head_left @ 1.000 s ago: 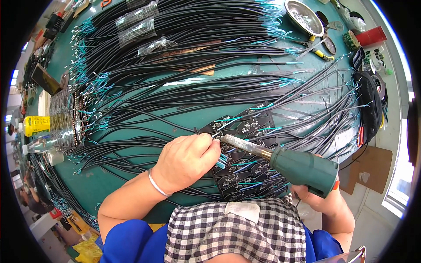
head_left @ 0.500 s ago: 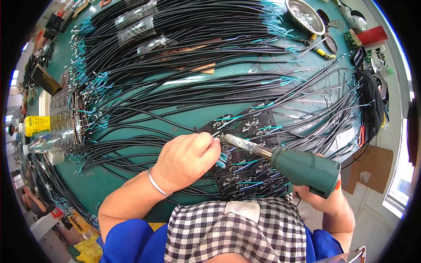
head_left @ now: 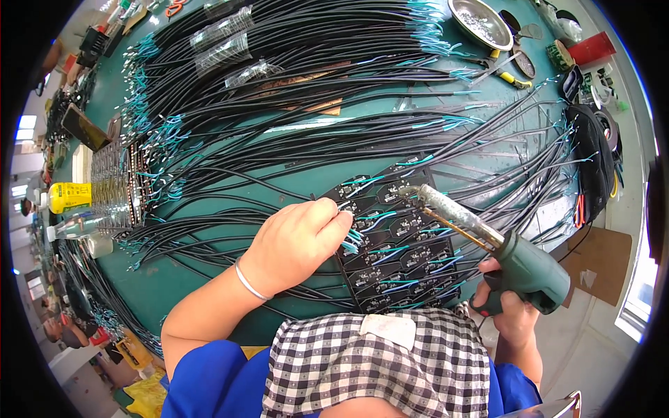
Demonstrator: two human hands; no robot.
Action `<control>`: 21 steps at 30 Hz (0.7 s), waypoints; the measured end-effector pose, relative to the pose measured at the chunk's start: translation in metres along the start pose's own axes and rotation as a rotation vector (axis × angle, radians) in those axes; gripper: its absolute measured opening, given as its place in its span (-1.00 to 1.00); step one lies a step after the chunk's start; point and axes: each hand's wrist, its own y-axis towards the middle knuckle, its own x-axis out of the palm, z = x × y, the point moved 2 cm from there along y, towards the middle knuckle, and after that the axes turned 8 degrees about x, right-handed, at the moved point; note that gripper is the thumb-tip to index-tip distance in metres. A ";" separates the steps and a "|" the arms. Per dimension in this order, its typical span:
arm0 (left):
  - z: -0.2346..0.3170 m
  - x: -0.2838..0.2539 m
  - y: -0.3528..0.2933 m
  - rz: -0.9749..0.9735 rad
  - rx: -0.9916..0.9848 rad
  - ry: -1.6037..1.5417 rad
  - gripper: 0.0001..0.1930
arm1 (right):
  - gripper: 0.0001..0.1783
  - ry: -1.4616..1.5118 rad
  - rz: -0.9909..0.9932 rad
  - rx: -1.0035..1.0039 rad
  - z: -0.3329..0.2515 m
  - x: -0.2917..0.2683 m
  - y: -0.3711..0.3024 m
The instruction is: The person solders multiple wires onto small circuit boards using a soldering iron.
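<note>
My left hand (head_left: 296, 240) is closed in a pinch beside the left edge of a black panel of small circuit boards (head_left: 369, 279). Teal wire ends (head_left: 352, 240) poke out under its fingertips; the rest of what it grips is hidden by the fingers. My right hand (head_left: 512, 310) is wrapped round the handle of a green soldering gun (head_left: 533, 268). Its metal barrel points up and left, and the bent tip (head_left: 411, 190) is over the upper part of the panel. Teal and blue wires lie across several boards.
Bundled black cables (head_left: 313, 35) with teal ends fill the back of the green table. More loose cables (head_left: 516, 188) lie at the right. A metal bowl (head_left: 481, 24), a yellow-handled tool (head_left: 514, 80) and a black pouch (head_left: 589, 167) are along the right; a yellow bottle (head_left: 70, 198) stands at left.
The soldering gun has swung away from my left fingertips, up and to the right, with my right hand. My left hand has hardly moved.
</note>
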 end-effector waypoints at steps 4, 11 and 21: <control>0.000 -0.004 -0.003 0.040 0.014 0.004 -0.61 | -0.46 -0.031 -0.080 0.037 0.010 -0.010 -0.007; 0.030 0.001 -0.008 0.093 -0.168 -0.067 -0.74 | -0.40 -0.165 -0.103 0.059 0.024 -0.006 -0.015; 0.031 0.012 -0.006 0.229 -0.282 -0.137 -0.72 | -0.68 -0.245 -0.119 0.134 0.030 -0.006 -0.027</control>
